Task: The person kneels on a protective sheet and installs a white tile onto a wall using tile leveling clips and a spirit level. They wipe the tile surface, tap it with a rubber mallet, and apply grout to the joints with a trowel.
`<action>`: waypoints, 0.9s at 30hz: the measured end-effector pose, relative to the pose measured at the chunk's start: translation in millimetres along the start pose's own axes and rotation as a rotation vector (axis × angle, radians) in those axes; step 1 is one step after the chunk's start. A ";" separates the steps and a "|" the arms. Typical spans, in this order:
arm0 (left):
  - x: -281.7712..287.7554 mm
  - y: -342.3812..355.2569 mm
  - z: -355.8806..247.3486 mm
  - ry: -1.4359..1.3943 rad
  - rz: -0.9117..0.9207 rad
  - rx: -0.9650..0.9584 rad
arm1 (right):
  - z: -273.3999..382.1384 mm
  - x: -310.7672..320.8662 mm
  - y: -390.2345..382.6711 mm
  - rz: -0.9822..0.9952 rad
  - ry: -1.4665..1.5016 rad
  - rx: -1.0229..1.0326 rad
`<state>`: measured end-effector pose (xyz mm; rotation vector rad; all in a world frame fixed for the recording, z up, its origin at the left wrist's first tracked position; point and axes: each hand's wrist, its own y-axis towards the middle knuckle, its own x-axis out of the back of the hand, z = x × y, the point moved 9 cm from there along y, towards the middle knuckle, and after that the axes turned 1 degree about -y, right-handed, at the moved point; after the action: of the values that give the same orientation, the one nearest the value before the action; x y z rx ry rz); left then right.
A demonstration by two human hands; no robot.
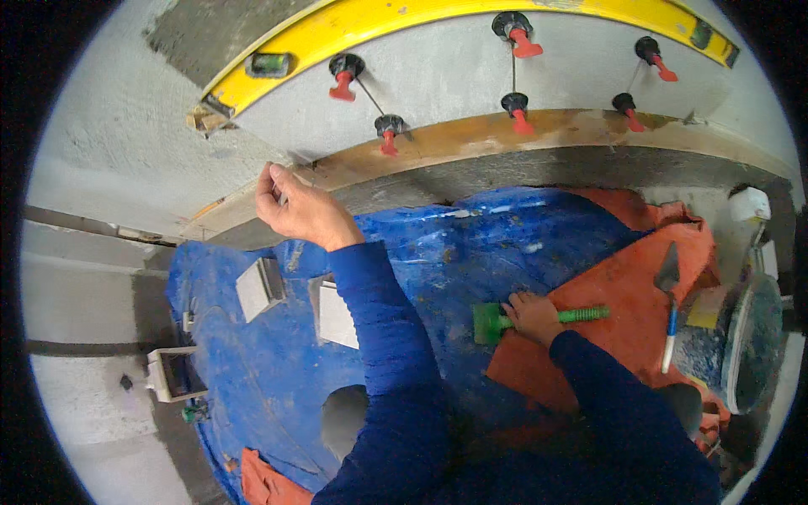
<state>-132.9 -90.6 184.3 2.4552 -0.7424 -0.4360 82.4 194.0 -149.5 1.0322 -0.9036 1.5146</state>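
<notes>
The green mallet (487, 324) is at the right of the middle, low in front of the person; its head is seen over the blue sheet (471, 257) and its ridged handle over the orange cloth (619, 290). The right hand (536, 317) is closed around this handle, near to the head. The left hand (311, 217) is raised to the wall, near the left part of the wooden strip (471, 135). Its fingers are bent and the thumb comes close to them; I cannot tell if some small thing is between.

On the orange cloth, to the right of the mallet, lies a trowel (667, 271) with a blue and white handle, and beside it stands a bucket (753, 345). Two pale tile pieces (257, 290) are on the blue sheet, to the left of the left sleeve (383, 324). Above the wooden strip, the grey panel (454, 76) carries six black discs with red handles (526, 45), and along its top runs a yellow level (404, 25).
</notes>
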 end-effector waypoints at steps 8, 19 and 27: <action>-23.1 19.2 -25.4 0.114 0.140 -0.039 | -15.9 -11.2 -0.5 -0.093 0.014 -0.069; 6.7 7.8 -16.0 0.197 0.300 -0.086 | -22.8 -31.1 -7.5 -0.061 0.020 -0.161; 19.6 42.6 -59.4 0.214 0.151 -0.330 | -14.8 -1.6 -2.1 -0.107 0.035 -0.134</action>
<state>-108.8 -108.7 253.7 2.0818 -0.6981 -0.2135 82.4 207.6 -156.0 0.9395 -0.8979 1.3606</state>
